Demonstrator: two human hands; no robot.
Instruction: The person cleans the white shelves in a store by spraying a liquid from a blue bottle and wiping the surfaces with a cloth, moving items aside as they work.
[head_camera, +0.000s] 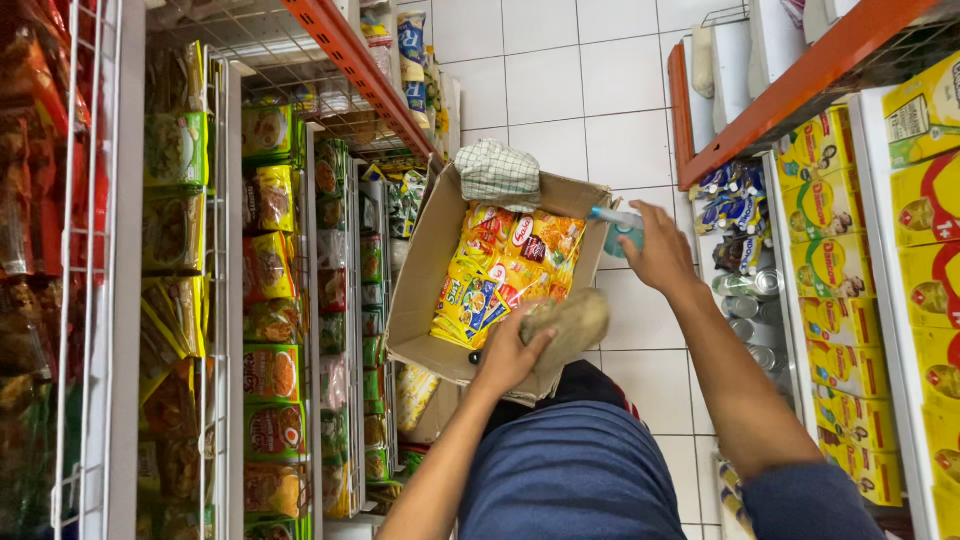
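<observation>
An open cardboard box (420, 270) rests on my lap, filled with several yellow and orange snack packets (505, 270). My left hand (512, 352) grips a crumpled brown cloth (570, 322) at the box's near edge. My right hand (660, 250) is stretched past the box's right flap and holds a small light-blue bottle (620, 226) with a white top. A folded checked cloth (498, 175) lies on the far rim of the box.
White wire racks (215, 300) on the left hold several packed goods in green, yellow and red. On the right, an orange-framed shelf (790, 95) carries yellow boxes (850, 320), cans (750, 300) and sachets. White floor tiles (570, 100) lie beyond.
</observation>
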